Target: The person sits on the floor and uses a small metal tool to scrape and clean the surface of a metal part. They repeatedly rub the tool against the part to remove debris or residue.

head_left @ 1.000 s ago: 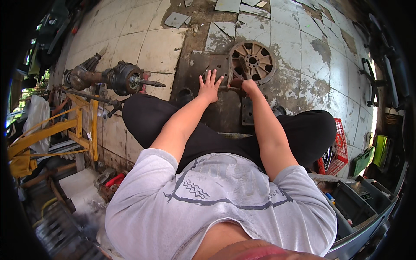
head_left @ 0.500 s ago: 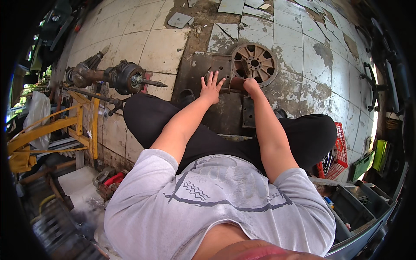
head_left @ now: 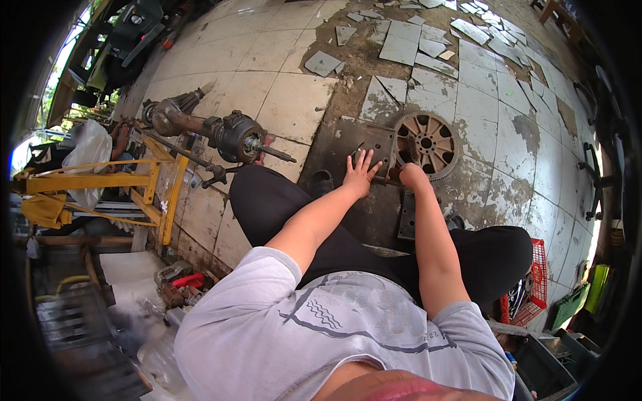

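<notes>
My left hand [head_left: 362, 176] lies with its fingers spread on a dark, flat metal plate [head_left: 344, 142] on the floor. My right hand [head_left: 414, 178] is closed around a brown tool [head_left: 395, 173] near the plate's right side. Most of that tool is covered by the fingers, so its kind cannot be made out. Just beyond the right hand, a round toothed flywheel [head_left: 436, 138] with spokes and a ring of bolt holes lies flat, rusty brown on its face. A smaller dark metal block [head_left: 406, 217] lies under my right forearm.
An axle assembly [head_left: 231, 137] with a protruding shaft lies to the left. A yellow metal frame [head_left: 100, 182] stands nearer on that side. To the right are a red plastic basket [head_left: 537, 284] and a grey compartment box [head_left: 538, 364]. Broken tiles [head_left: 401, 43] litter the far floor.
The whole view has shifted, so everything sits lower and farther right. Against the flywheel, my right hand has slid slightly left with the brown tool. My left hand stays spread on the plate.
</notes>
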`<state>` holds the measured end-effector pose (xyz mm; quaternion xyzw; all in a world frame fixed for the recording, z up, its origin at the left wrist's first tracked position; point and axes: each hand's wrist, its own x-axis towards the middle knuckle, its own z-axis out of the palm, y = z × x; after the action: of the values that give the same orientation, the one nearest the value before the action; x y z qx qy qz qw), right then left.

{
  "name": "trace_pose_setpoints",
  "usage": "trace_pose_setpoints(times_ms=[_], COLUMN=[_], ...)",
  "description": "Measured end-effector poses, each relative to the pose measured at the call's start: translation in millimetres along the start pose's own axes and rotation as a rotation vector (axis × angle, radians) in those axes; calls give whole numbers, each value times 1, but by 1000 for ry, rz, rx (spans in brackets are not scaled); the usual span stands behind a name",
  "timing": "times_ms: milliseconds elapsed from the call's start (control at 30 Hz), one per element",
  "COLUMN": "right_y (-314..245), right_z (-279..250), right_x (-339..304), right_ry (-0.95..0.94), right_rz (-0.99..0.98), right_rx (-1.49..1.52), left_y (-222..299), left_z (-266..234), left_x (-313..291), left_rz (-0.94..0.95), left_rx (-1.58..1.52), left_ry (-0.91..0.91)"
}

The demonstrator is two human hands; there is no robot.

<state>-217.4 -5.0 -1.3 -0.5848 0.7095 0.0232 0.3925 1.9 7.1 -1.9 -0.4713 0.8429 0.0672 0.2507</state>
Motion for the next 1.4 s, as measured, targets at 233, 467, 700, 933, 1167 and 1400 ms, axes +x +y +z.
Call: trace_pose_setpoints(times_ms=[233,467,700,933,1167,1400], right_y=[-16,-8,-4,-16,-21,-20], right_z=[-2,4,19,13,-1,-3], right_x=[-5,3,-1,-6,-8,0], right_ry=[-40,-32,68,-32,-96,-132], right_rz=[-55,-27,-35,8,-99,-61], right_rx=[-62,-62,-48,-94,-126,-156], left_y=[3,5,6,4,5,0], left_z=[-6,-19,-18,-17,-22,-8], left_x=[1,6,5,1,-4,2], left_rz=[-13,4,11,6,4,-8], left_rx=[12,16,8,-6,-28,8], left_ry=[-24,-23,-10,-62,-105,-36])
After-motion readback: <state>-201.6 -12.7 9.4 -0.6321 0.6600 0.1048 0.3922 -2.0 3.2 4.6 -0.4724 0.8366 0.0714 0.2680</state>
